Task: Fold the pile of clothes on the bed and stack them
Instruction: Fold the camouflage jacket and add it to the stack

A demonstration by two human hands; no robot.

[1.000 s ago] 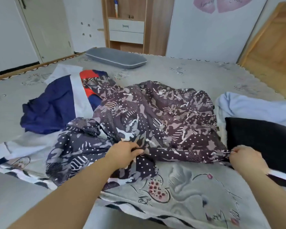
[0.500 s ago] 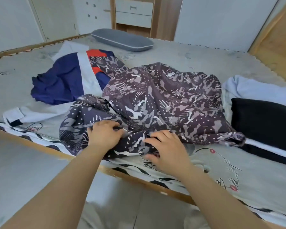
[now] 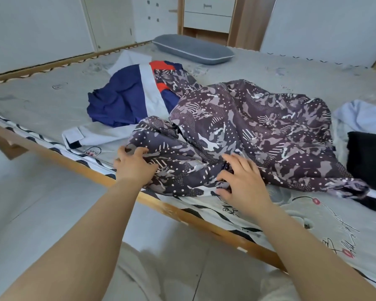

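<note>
Since a moment ago the left hand (image 3: 135,168) has slid left along the patterned garment (image 3: 243,135), so the hands sit farther apart. Its fingers (image 3: 128,152) curl into the cloth's near-left edge, gripping it. The right hand (image 3: 241,181) lies spread on the near hem, fingers loosely bent, pressing. The garment lies crumpled on the bed (image 3: 323,68), overlapping a navy and white jacket (image 3: 126,98).
</note>
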